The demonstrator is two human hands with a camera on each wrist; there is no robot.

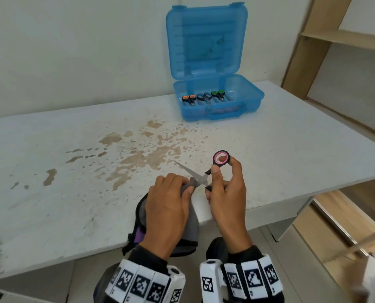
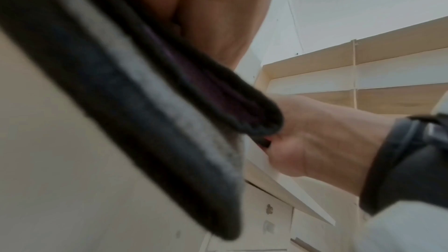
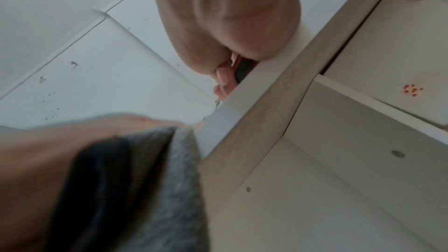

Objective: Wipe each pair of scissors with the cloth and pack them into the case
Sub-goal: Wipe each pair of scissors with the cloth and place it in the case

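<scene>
Left grip [image 1: 169, 206] pinches cloth [image 1: 188, 226] round scissors [image 1: 195, 173] clasped in right grip [image 1: 225, 200].

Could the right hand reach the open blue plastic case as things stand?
Probably yes: the table between the right hand and blue case looks bare, though the hand holds the pink-handled scissors.

No readable text anywhere; the wristbands [image 1: 138, 283] seemingly carry only coded square markers.

Pink-handled scissors [image 1: 200, 174], blades spread, one wrapped in grey cloth [image 1: 187, 217].
</scene>
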